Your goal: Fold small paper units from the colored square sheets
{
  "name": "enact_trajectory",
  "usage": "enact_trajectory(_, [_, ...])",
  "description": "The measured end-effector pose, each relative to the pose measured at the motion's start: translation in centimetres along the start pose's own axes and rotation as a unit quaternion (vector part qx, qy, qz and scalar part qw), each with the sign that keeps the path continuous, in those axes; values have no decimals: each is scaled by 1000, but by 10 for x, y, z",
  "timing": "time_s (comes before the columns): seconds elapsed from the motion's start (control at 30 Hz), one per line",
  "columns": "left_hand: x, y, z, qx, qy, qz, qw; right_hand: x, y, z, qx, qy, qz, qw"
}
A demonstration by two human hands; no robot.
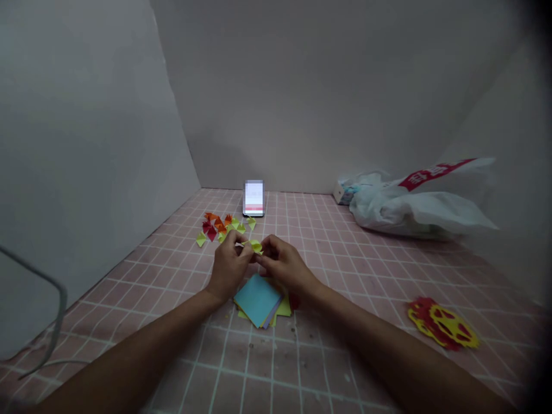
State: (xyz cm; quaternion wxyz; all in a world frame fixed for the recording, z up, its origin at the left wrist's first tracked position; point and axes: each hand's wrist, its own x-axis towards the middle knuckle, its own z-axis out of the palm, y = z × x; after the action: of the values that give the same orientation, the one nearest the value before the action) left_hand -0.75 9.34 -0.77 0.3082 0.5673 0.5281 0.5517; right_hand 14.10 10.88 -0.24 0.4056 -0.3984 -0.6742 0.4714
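Between my two hands is a small folded piece of yellow paper (254,246), raised above the table. My left hand (230,259) pinches its left side with thumb and fingers. On the other side, the fingertips of my right hand (282,261) close on its right edge. Just below my hands lies a stack of square coloured paper (259,299), light blue on top, with yellow, purple and red sheets sticking out underneath. Several small folded paper pieces (219,224) in red, orange and yellow are scattered beyond my left hand.
A phone (253,198) with a lit screen stands at the back by the wall. At the back right are a white plastic bag (409,207) and a small box (342,192). Red and yellow cut-out shapes (444,323) lie at right. A grey cable (60,310) bends at left.
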Motion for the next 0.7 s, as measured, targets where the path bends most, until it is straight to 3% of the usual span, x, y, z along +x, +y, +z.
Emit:
enact_trajectory(0.17, [-5,5,5,-85,-16,-110,990,-3,-2,1,-72,49,-24,996])
enact_trajectory(0.37, [-9,11,11,-171,-18,-201,964,-3,0,0,-90,58,-21,994])
enact_trajectory(0.7, [-13,5,14,-199,-12,-199,959,-4,2,3,-87,80,-12,993])
